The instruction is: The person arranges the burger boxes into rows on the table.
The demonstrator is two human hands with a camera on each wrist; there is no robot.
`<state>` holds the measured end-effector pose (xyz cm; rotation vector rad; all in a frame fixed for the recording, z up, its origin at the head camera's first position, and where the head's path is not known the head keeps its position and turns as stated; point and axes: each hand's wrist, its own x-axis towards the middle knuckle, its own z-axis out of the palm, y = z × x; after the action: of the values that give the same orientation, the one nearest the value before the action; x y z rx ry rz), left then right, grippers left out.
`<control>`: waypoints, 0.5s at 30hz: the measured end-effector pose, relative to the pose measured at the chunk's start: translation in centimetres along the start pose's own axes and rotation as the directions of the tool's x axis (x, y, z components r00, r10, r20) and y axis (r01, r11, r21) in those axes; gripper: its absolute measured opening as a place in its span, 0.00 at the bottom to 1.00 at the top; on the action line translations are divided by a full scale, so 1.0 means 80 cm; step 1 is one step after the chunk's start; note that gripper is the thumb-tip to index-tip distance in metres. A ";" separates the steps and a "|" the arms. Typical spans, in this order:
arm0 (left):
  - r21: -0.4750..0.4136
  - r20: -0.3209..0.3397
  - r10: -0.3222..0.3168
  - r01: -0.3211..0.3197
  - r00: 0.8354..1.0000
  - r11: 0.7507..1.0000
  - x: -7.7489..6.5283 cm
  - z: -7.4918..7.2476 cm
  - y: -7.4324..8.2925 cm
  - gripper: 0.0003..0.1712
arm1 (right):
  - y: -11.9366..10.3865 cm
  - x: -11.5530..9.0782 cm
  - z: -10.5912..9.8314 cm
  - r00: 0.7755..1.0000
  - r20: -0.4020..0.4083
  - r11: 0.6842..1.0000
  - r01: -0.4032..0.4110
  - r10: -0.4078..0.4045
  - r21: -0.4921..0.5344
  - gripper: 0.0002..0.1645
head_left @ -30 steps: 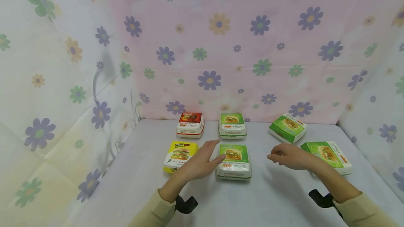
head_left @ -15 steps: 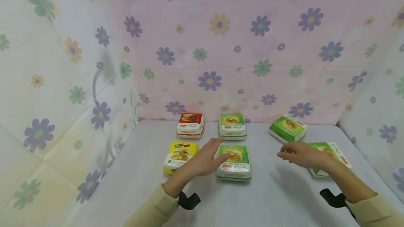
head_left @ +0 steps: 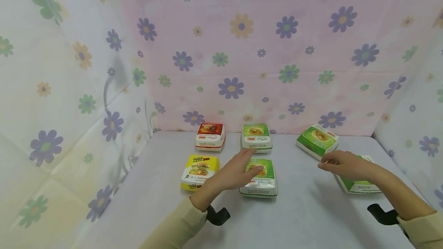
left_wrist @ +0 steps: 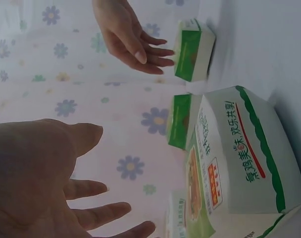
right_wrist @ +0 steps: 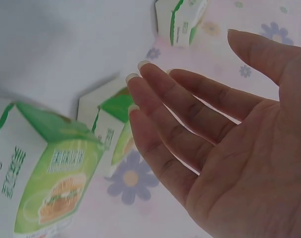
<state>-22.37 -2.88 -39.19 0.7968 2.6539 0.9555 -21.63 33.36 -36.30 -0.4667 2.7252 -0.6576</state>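
My left hand (head_left: 238,170) hovers over the front middle green burger box (head_left: 261,187), its fingers spread and nothing in them. In the left wrist view that box (left_wrist: 249,158) stands beside the open palm. My right hand (head_left: 349,164) is over the left side of the front right green burger box (head_left: 360,187) and hides part of it. The right wrist view shows its fingers (right_wrist: 175,134) relaxed and holding nothing, with green boxes beyond them. Behind it, a turned green burger box (head_left: 318,141) lies at the back right.
A yellow burger box (head_left: 199,172) is left of my left hand. A red burger box (head_left: 210,137) and another green burger box (head_left: 257,137) stand along the back of the white table (head_left: 152,203). Flowered cloth (head_left: 207,41) hangs behind and at both sides.
My right hand has moved rightward to the front right green box. My left hand has drifted a little right over the front middle box. The boxes have stayed in place.
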 end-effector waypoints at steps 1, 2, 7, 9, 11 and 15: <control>0.000 0.001 0.009 -0.009 1.000 1.000 0.003 0.002 0.002 0.41 | 0.003 -0.001 -0.003 1.000 -0.003 1.000 -0.003 0.003 -0.011 0.26; -0.002 0.001 0.018 -0.018 1.000 1.000 0.006 0.004 0.005 0.41 | 0.007 -0.002 -0.006 1.000 -0.006 1.000 -0.009 0.009 -0.019 0.27; -0.016 0.014 0.017 -0.016 1.000 1.000 0.026 0.016 0.022 0.42 | 0.026 -0.006 -0.022 0.999 -0.012 0.999 -0.031 0.030 -0.026 0.30; -0.024 0.023 0.012 -0.011 1.000 1.000 0.036 0.021 0.031 0.43 | 0.033 -0.006 -0.027 0.999 -0.019 0.999 -0.031 0.030 -0.021 0.31; -0.036 0.029 0.015 -0.014 0.999 0.999 0.046 0.026 0.040 0.45 | 0.040 -0.004 -0.032 0.999 -0.030 0.999 -0.036 0.036 -0.019 0.31; -0.057 0.031 0.004 -0.003 1.000 0.998 0.066 0.039 0.058 0.47 | 0.053 0.005 -0.040 0.997 -0.065 0.998 -0.046 0.043 -0.049 0.32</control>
<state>-23.65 4.69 -38.67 0.7973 2.5875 1.0062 -24.13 38.00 -35.67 -0.4024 2.8090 -0.6035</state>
